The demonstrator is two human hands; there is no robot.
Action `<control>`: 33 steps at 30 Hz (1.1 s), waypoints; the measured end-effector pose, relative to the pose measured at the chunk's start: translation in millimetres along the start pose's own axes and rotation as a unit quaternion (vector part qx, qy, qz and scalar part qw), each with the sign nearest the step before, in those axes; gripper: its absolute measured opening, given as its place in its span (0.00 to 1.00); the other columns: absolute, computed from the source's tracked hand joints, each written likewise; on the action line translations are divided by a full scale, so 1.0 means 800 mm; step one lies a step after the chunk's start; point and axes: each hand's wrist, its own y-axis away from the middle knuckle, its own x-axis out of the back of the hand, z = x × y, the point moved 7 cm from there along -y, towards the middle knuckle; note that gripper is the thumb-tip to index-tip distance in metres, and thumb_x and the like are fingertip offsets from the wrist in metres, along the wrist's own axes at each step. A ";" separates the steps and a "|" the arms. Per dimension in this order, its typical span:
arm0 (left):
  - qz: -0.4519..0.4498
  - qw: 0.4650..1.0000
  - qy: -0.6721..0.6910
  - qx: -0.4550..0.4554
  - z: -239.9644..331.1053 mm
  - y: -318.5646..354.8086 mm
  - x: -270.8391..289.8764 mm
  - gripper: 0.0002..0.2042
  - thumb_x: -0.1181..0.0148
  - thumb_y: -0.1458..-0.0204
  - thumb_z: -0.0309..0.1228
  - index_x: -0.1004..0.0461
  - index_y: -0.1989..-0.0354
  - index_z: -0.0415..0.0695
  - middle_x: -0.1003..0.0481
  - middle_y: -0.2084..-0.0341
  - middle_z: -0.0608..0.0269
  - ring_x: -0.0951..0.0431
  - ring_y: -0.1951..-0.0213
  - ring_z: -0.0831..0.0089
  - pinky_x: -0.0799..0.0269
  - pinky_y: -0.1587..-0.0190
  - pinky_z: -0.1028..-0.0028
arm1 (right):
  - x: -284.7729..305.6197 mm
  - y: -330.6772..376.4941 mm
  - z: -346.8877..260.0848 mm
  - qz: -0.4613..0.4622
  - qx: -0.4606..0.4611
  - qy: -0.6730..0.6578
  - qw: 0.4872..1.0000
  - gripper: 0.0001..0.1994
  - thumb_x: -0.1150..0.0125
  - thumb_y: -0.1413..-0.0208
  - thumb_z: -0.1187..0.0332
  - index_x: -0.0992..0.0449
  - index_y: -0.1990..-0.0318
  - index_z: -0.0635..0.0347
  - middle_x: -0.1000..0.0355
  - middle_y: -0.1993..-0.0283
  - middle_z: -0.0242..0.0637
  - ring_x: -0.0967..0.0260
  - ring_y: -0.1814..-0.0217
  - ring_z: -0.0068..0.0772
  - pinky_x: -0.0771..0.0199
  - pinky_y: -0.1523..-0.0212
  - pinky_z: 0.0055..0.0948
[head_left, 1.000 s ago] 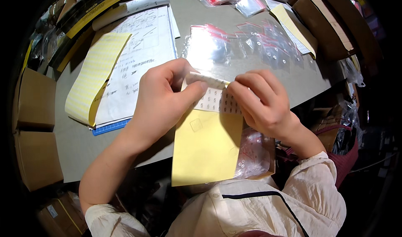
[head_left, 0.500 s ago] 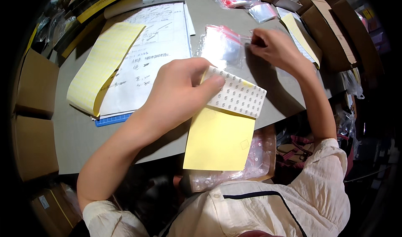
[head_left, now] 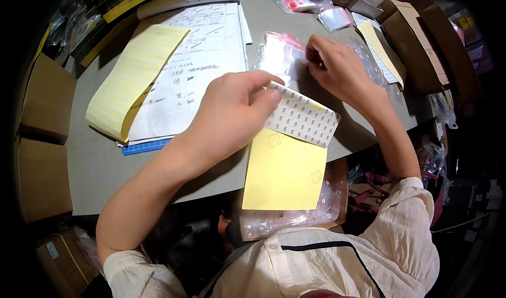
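Observation:
My left hand is closed on a sheet of small white stickers, thumb on top. The sheet is folded over, and its yellow backing hangs past the table's near edge. Farther back, a stack of clear zip bags with red strips lies on the table. My right hand is curled over the right side of that stack, its fingertips pinched together. Whatever they grip, if anything, is hidden from view.
Handwritten papers and a curled yellow label sheet lie at left. More bags sit at the back. Cardboard boxes flank the table. Below its near edge, a carton holds small filled clear bags.
My right hand has moved left over the zip bags. The sticker sheet in my left hand has shifted slightly to the right, and its hanging part has swung a little.

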 end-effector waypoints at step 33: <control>0.022 0.998 -0.059 -0.009 0.001 0.002 0.004 0.09 0.38 0.33 0.31 0.23 0.63 0.38 0.27 0.79 0.74 0.31 0.75 0.89 0.37 0.74 0.82 | 0.048 0.056 -0.039 0.035 0.036 -0.228 0.972 0.08 0.30 0.42 0.73 0.20 0.57 0.64 0.22 0.64 0.34 0.24 0.63 0.26 0.22 0.61 0.27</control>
